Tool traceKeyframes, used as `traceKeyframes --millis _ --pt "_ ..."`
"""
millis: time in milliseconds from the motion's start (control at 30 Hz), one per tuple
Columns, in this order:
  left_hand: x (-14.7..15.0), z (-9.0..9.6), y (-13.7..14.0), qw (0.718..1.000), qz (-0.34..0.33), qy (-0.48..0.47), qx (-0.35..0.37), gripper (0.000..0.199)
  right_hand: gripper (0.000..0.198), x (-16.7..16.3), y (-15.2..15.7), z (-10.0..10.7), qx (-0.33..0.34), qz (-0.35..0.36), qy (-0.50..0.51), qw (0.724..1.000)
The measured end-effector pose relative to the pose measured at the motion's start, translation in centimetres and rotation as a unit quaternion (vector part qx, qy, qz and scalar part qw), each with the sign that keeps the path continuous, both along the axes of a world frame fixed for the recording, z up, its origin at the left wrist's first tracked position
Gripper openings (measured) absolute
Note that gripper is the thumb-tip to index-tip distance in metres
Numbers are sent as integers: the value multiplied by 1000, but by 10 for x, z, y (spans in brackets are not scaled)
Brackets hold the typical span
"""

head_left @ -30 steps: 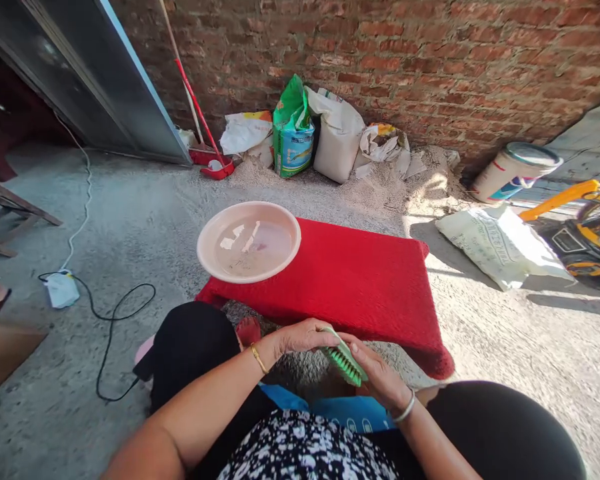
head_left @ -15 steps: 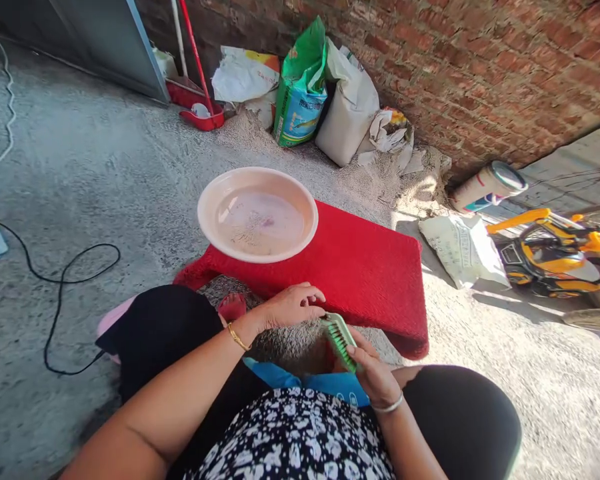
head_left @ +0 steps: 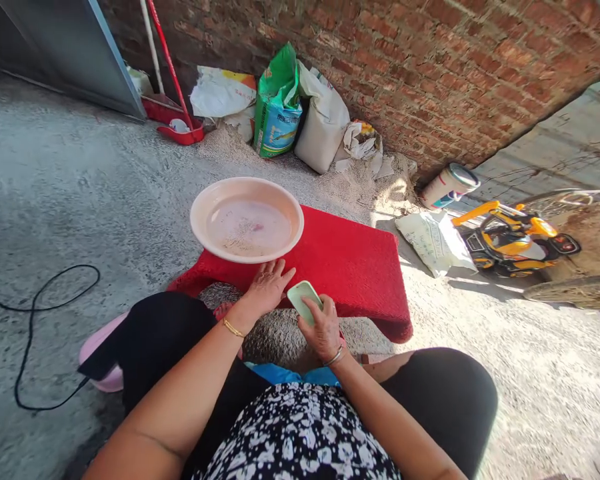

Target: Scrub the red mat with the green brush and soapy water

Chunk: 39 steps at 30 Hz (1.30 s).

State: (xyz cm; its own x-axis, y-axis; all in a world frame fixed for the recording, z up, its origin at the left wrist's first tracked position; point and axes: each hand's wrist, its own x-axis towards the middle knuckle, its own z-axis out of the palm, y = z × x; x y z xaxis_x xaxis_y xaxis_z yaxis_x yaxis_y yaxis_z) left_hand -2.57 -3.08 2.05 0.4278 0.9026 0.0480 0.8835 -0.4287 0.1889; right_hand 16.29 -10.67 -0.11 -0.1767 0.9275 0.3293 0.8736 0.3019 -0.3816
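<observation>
My right hand is wrapped round a light green scrubbing brush, its smooth back turned up and its bristles facing down out of sight. Fingers spread, my left hand lies over the near edge of a red cloth, just below the basin's rim. The cloth covers a low, bench-like support in front of my knees. On its left part stands a round pale pink basin holding cloudy water with small specks in it.
Against the brick wall lean a green sack and a white sack. A red dustpan stands left of them. To the right are a bucket, a flat bag and a yellow toy vehicle. A black cable loops at left.
My right hand has turned the brush over, bristles from visible to facing down, and moved left. My left hand has flattened onto the cloth's near edge. The camera view has shifted.
</observation>
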Motion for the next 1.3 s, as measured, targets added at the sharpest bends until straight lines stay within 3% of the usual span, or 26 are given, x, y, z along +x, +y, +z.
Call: traceKeyframes --millis 167,333,400,533,567,633,733,800,867,933,1000,1100,1200,1300 --pt "1 10 0 1000 -8 20 -14 63 40 23 0 -9 43 -22 -54 997" --pt "2 17 -1 999 -12 40 -34 66 40 96 -21 -7 5 -181 22 983" --pt "3 19 -1 998 -8 43 -43 66 47 128 -28 -3 -16 -280 62 958" --pt "7 21 0 997 6 48 -65 66 60 170 -32 14 -71 -464 154 869" --pt "9 20 0 997 9 47 -66 68 61 170 -31 19 -76 -472 167 862" --pt "12 17 0 998 4 36 -55 75 61 157 -26 28 -70 -425 175 886" --pt "17 7 3 1000 -22 5 -20 85 50 107 -13 36 -66 -249 145 955" --pt "19 0 6 999 -33 -4 -12 89 42 67 -2 36 -73 -132 97 984" --pt "20 -7 10 999 -37 -4 -9 91 39 35 10 34 -80 -65 39 994" --pt "19 -13 13 999 -39 -5 3 93 39 21 17 31 -82 -45 3 996" --pt "19 -16 16 999 -39 -6 11 94 38 28 19 26 -84 -47 4 995" --pt "20 -19 16 999 -36 -3 2 95 38 74 8 21 -89 -94 35 991" --pt "23 -18 16 999 -34 -11 -3 96 45 139 -11 26 -118 -232 41 965" --pt "24 -15 15 999 -33 -16 -10 97 53 185 -22 37 -172 -394 15 902"
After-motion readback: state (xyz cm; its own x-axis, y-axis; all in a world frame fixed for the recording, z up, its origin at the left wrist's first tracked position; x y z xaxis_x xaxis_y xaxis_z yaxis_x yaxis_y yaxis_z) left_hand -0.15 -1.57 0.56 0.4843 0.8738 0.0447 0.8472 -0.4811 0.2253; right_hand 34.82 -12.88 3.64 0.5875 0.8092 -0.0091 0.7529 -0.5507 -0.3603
